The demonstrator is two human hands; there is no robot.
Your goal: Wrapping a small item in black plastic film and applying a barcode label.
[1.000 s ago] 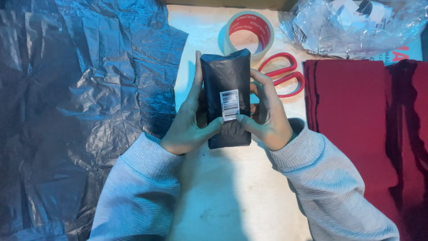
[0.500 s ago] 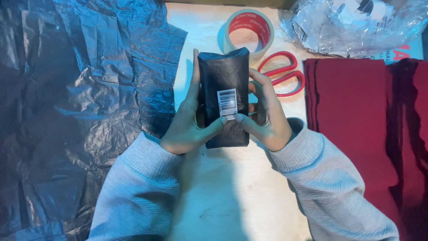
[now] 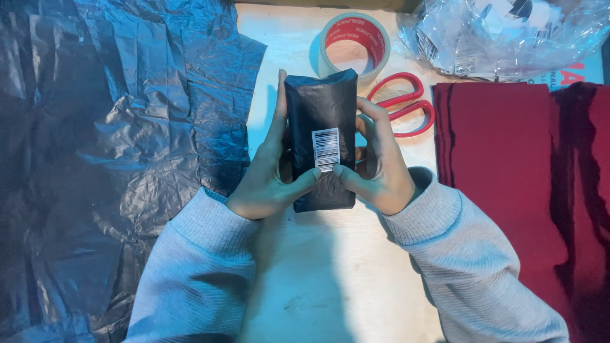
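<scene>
A small parcel wrapped in black plastic [image 3: 319, 108] is held upright over the pale table [image 3: 330, 279] between both hands. A white barcode sticker [image 3: 326, 149] sits on its front. My left hand [image 3: 267, 174] grips the parcel's left side, thumb pressing just below the sticker. My right hand [image 3: 378, 165] grips the right side, its thumb meeting the left thumb at the sticker's lower edge.
Crumpled black plastic sheets [image 3: 114, 140] cover the left of the table. A roll of tape [image 3: 354, 46] and red-handled scissors [image 3: 406, 105] lie behind the parcel. Folded dark red cloth [image 3: 508, 165] lies at the right, and a clear bag of paper labels [image 3: 508, 35] at the back right.
The parcel has shifted only slightly in my hands, and my thumbs stay pressed at the sticker's lower edge.
</scene>
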